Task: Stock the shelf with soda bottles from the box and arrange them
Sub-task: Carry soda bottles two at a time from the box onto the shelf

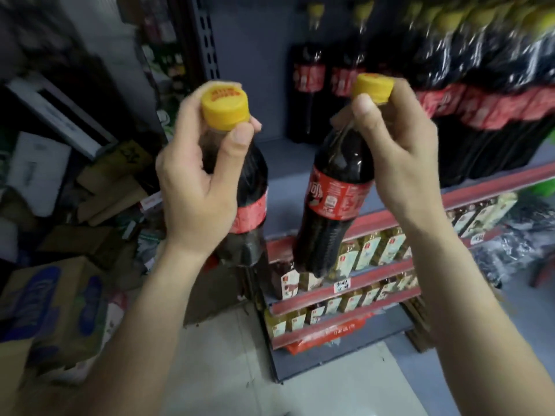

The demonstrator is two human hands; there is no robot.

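Holding one bottle each, both hands were raised in front of the shelving in the head view. The left hand [195,187] had its fingers and thumb curled round the neck of a dark plastic soda bottle with a red label and yellow cap [249,187], just under the cap, and the bottle hung upright. The right hand [399,157] pinched the yellow cap of a second dark soda bottle with a red label [336,199]; this bottle hung tilted, its base toward the lower left, in the air before the grey metal shelf board [288,181]. Two similar bottles [327,94] stood at the back of that shelf, and a blurred row of such bottles [492,115] filled its right part. Lower shelves with red edges held small yellow-green cartons [375,250]. At the lower left stood a brown cardboard box with blue print [57,310], near other flattened cardboard [111,187].
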